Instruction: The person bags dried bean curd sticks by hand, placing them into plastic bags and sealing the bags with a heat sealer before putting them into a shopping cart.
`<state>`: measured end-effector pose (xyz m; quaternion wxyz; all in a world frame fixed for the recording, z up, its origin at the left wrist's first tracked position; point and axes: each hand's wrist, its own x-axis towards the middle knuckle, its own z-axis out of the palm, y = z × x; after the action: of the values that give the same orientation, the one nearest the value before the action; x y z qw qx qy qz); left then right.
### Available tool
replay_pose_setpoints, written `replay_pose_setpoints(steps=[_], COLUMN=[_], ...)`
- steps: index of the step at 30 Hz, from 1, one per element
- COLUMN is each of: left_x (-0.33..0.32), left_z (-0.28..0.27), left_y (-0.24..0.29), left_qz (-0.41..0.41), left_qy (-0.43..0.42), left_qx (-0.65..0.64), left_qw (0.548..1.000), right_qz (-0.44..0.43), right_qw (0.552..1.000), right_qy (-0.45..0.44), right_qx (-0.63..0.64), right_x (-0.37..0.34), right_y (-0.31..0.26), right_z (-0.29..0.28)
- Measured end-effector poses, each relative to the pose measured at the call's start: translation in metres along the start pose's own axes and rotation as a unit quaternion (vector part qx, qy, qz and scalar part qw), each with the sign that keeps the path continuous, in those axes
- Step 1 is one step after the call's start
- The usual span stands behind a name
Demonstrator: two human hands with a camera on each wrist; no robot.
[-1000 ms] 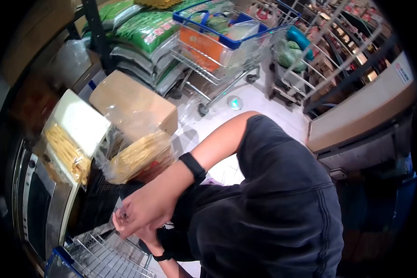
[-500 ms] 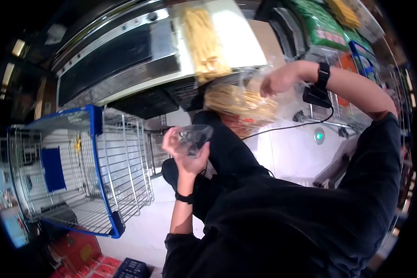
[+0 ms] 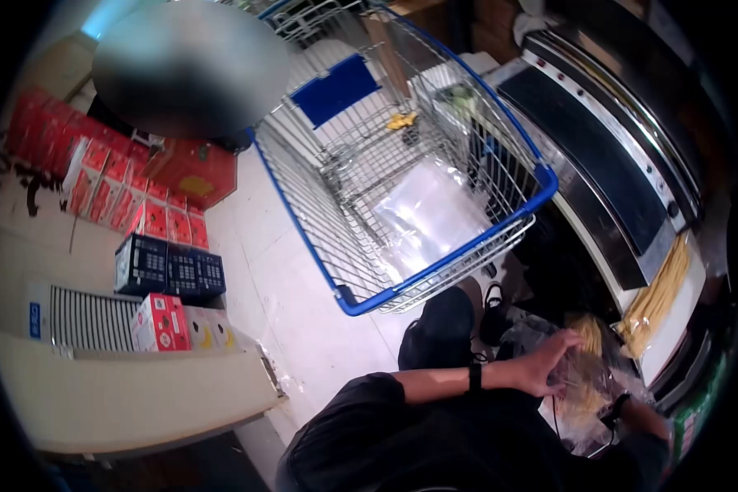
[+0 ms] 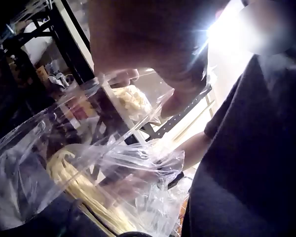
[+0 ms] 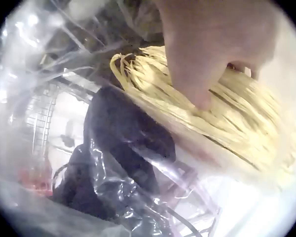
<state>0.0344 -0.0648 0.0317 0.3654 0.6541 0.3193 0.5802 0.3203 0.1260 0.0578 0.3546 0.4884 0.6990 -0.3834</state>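
In the head view my left hand (image 3: 541, 365) is beside a bundle of yellow dried bean curd sticks (image 3: 584, 392) in clear plastic. From the left wrist, that hand shows at the top, fingers and thumb holding the edge of a clear plastic bag (image 4: 19, 195) spread wide. My right hand (image 5: 214, 47) grips the sticks from above, its thumb pressed onto the strands. Crinkled clear film lies around it in the right wrist view. From the head, plastic largely hides the right hand, and only its wrist and forearm show plainly.
A shopping cart with a blue rim (image 3: 361, 307) stands ahead, with clear plastic (image 3: 435, 209) inside. Right of it is a steel-framed appliance (image 3: 586, 156), with another pack of sticks (image 3: 660, 299) at its near end. Red boxes (image 3: 168, 225) and dark blue boxes (image 3: 168, 266) stand at left.
My head view has swung left, over the cart. My left hand has brought the clear bag over to the sticks. My right hand has come down from above the pack and taken hold of them.
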Motion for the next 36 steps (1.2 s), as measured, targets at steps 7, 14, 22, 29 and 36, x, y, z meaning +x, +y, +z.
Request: replay_pose_setpoints(steps=[7,14,22,29,36], left_x=[-0.002,-0.012,-0.005,-0.007,-0.003], left_z=[0.012,0.024,0.025,0.032,0.04], left_y=[0.014,0.036,0.029,0.041,0.043], left_qz=[0.044,0.082,0.086,0.007,-0.066], left_qy=[0.018,0.083,0.09,0.061,0.041], left_qx=[0.036,0.093,0.138,0.133,0.128], left_qw=[0.998,0.989,0.983,0.989,0.989], right_qz=[0.004,-0.034,-0.112,-0.114,-0.103], right_qw=[0.999,0.997,0.991,0.988,0.984], right_qy=[0.03,0.053,0.072,0.105,0.14], right_qx=[-0.032,-0.046,-0.027,0.011,0.035], right_x=[-0.005,-0.002,0.024,0.047,0.077], right_y=[-0.004,-0.005,-0.021,-0.001,0.013], right_z=[0.006,0.021,0.042,0.082,0.096])
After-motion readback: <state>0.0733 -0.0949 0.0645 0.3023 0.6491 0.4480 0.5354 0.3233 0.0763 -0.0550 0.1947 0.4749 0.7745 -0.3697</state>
